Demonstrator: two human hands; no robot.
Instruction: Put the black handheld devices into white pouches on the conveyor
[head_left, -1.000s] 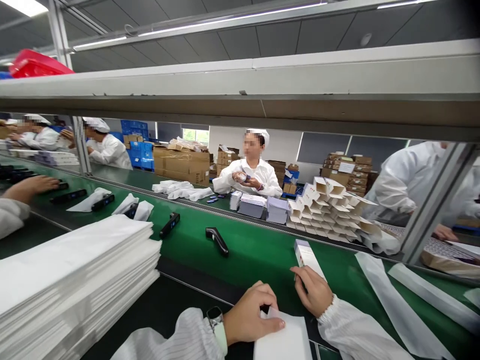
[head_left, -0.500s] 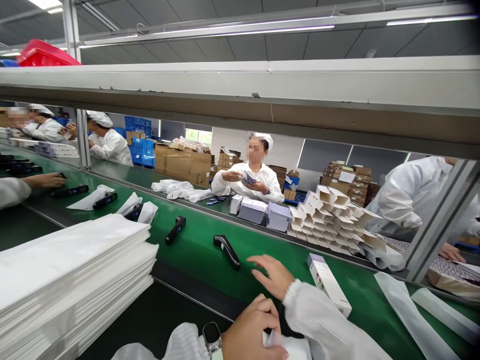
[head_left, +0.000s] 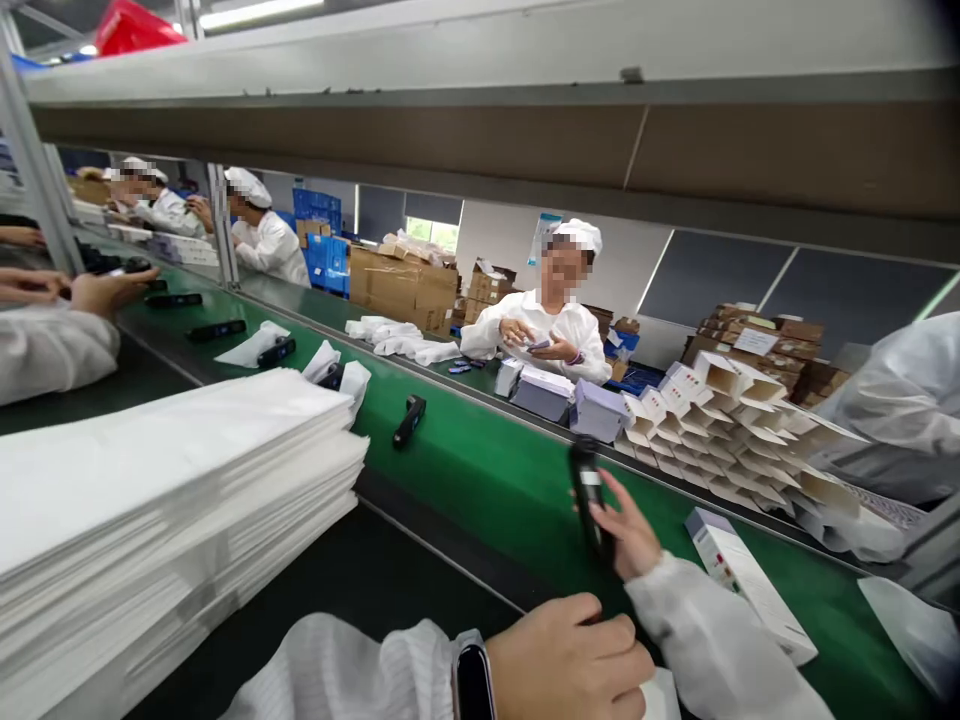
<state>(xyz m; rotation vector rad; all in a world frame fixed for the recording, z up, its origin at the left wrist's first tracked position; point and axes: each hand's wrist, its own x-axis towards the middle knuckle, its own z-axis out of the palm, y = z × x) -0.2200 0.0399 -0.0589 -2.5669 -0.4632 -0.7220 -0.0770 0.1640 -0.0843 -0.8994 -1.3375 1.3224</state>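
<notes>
A smooth green belt (head_left: 487,495) runs beyond a dark worktop (head_left: 330,620), under a long white shelf (head_left: 450,50); brown cardboard cartons (head_left: 401,290) fill the background. The right hand (head_left: 634,530) clasps a slim black handheld device (head_left: 587,490) over the belt. The left hand (head_left: 570,660) curls above a white sheet (head_left: 664,695), its grip unclear. A thick white sheet stack (head_left: 165,440) blocks the left; the white-and-lavender oblong box (head_left: 750,580)'s print is illegible.
</notes>
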